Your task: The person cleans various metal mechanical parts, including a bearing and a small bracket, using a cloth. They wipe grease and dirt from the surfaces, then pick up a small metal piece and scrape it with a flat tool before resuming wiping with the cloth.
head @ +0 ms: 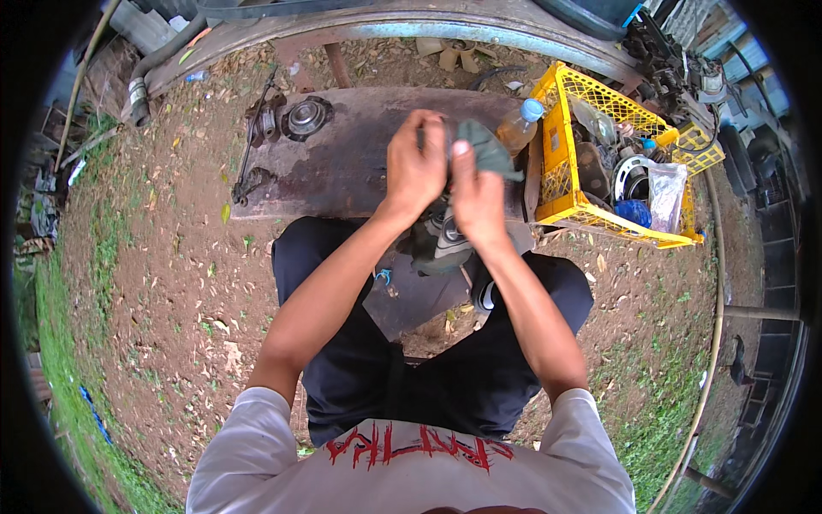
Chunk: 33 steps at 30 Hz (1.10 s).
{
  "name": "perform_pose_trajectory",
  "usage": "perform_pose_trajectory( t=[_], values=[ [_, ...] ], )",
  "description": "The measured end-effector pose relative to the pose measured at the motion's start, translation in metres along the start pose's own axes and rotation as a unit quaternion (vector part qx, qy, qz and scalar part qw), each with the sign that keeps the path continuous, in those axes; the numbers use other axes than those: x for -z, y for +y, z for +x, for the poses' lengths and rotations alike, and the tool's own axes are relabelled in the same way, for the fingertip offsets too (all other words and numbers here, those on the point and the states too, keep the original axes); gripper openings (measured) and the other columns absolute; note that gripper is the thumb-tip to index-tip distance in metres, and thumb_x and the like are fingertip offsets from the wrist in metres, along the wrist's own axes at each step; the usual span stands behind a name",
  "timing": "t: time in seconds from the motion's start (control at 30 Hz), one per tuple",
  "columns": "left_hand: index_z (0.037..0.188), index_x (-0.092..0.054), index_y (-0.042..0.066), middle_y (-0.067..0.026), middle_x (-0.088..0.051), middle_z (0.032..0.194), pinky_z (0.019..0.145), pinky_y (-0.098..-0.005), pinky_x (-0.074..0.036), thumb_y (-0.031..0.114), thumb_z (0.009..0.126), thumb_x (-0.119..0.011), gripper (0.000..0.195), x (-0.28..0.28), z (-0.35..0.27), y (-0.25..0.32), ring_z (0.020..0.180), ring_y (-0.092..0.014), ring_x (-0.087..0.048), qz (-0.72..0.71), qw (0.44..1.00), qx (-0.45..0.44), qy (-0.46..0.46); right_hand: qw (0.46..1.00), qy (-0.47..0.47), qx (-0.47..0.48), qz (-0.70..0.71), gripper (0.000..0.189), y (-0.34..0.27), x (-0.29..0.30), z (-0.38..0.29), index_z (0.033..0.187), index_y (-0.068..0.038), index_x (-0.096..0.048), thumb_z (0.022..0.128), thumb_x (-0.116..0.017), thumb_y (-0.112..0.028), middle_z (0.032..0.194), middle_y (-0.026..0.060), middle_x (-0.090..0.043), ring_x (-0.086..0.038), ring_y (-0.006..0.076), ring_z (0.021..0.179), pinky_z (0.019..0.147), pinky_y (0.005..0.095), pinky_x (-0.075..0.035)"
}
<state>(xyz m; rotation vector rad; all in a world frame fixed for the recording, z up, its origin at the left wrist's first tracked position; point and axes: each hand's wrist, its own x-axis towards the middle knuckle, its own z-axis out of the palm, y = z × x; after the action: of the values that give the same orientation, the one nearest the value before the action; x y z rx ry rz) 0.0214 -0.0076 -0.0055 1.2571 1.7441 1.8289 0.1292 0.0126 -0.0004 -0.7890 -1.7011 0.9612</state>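
In front of me, over the near edge of a worn dark tabletop point(359, 154), both hands work close together. My right hand point(478, 199) grips a dark green cloth point(485, 153), its thumb pressed on the fabric. My left hand point(417, 167) is curled beside it. Whatever lies within its fingers is mostly hidden and blurred. Below the hands, between my knees, sits a grey metal machine part point(451, 236) with a round opening, partly covered by my right wrist.
A yellow plastic crate point(559, 154) of parts and bags stands right, beside a bottle point(515, 132) of amber liquid. A round metal part point(307, 117) and a long metal rod point(252, 135) lie left. A blue clip-like piece point(383, 276) rests on a lower board point(424, 299).
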Motion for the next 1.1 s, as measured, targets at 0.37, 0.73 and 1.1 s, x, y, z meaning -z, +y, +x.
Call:
perform_pose_trajectory(
  t=[0.37, 0.73, 1.1],
  values=[
    [0.096, -0.063, -0.001, -0.0154, -0.067, 0.086, 0.075, -0.0378, -0.050, 0.029, 0.097, -0.048, 0.033, 0.004, 0.002, -0.004, 0.081, -0.023, -0.065, 0.013, 0.990, -0.144, -0.005, 0.984, 0.057, -0.136, 0.098, 0.040, -0.016, -0.009, 0.004, 0.078, 0.003, -0.054, 0.104, -0.047, -0.027, 0.060, 0.0132, -0.052, -0.049, 0.0300, 0.055, 0.058, 0.0402, -0.042],
    [0.095, -0.064, -0.002, -0.0149, -0.065, 0.080, 0.070, -0.0359, -0.051, 0.024, 0.093, -0.051, 0.029, 0.015, 0.011, 0.006, 0.076, -0.028, -0.068, 0.007, 0.990, -0.142, 0.003, 1.000, 0.014, -0.016, -0.004, 0.035, -0.018, -0.013, 0.000, 0.096, 0.004, -0.059, 0.102, -0.049, -0.029, 0.081, 0.0193, -0.060, -0.057, 0.0346, 0.075, 0.069, 0.0439, -0.045],
    [0.093, -0.064, -0.004, -0.0184, -0.067, 0.081, 0.075, -0.0386, -0.050, 0.033, 0.096, -0.046, 0.041, 0.013, 0.019, -0.007, 0.081, -0.023, -0.066, -0.022, 0.996, 0.048, -0.075, 0.979, 0.058, 0.151, -0.127, 0.028, -0.013, -0.018, -0.003, 0.101, 0.004, -0.058, 0.102, -0.042, -0.019, 0.089, 0.0263, -0.061, -0.057, 0.0482, 0.087, 0.078, 0.0516, -0.044]
  ],
)
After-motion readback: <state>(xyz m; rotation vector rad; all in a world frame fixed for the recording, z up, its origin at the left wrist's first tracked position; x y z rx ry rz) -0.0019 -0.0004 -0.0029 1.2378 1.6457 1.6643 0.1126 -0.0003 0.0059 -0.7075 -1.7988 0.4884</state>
